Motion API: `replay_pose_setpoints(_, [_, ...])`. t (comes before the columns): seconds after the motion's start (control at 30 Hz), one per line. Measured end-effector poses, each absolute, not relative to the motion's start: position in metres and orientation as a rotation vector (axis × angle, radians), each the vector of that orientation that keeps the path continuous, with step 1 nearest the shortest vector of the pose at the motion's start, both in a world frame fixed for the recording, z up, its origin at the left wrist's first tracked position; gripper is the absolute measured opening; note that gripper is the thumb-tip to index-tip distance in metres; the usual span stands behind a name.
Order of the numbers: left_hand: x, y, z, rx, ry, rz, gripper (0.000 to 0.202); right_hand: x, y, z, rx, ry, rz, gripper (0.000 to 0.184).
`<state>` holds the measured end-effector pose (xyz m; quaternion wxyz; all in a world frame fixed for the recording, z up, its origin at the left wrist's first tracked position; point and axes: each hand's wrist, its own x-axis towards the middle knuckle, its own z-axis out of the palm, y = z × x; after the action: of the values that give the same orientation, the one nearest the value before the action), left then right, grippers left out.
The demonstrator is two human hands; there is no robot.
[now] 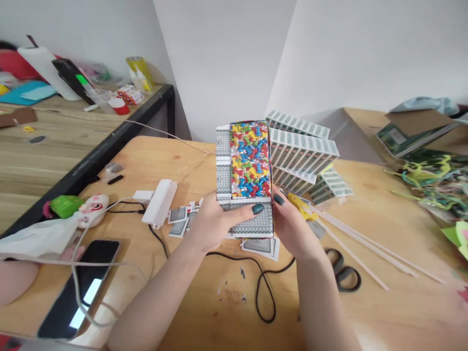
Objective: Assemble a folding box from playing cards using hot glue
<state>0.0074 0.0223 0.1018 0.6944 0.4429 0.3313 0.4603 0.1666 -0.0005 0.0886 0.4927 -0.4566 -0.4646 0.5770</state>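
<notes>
Between my two hands, above the table, is a box-shaped piece (250, 161) with a colourful patterned panel and playing cards along its left and near sides. My left hand (215, 219) grips its lower left corner, the thumb pressed flat on the near card. At the lower right edge my right hand (292, 219) closes on it, thumb against the side; its other fingers are mostly hidden. Loose playing cards (179, 220) lie left of my left hand, and more cards (259, 246) lie just below the piece.
Stacked card packs (305, 148) stand behind at right. Black-handled scissors (343, 270), pale strips (365, 243) and a yellow tool (302, 207) lie on the right. A white power strip (160, 202), black cable (261, 287) and phone (80, 287) are on the left and front of the table (226, 326).
</notes>
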Motion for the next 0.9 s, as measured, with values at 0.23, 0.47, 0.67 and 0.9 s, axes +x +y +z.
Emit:
replay_pose_setpoints(0.23, [0.005,0.024,0.098,1.057,0.727,1.049,0.03,0.167,0.003,0.091,-0.993,-0.868,1.605,0.052])
replay_pose_setpoints(0.47, [0.007,0.024,0.098,1.085,0.791,1.054,0.031,0.162,0.005,0.085,-1.07,-0.977,1.5,0.055])
replay_pose_setpoints(0.67, [0.012,0.027,0.092,1.142,0.959,1.17,0.028,0.162,-0.002,0.09,-1.331,-1.014,0.779,0.026])
replay_pose_setpoints(0.9, [0.021,0.021,0.083,1.424,1.199,1.305,0.021,0.143,-0.016,0.097,-1.427,-1.368,0.134,0.011])
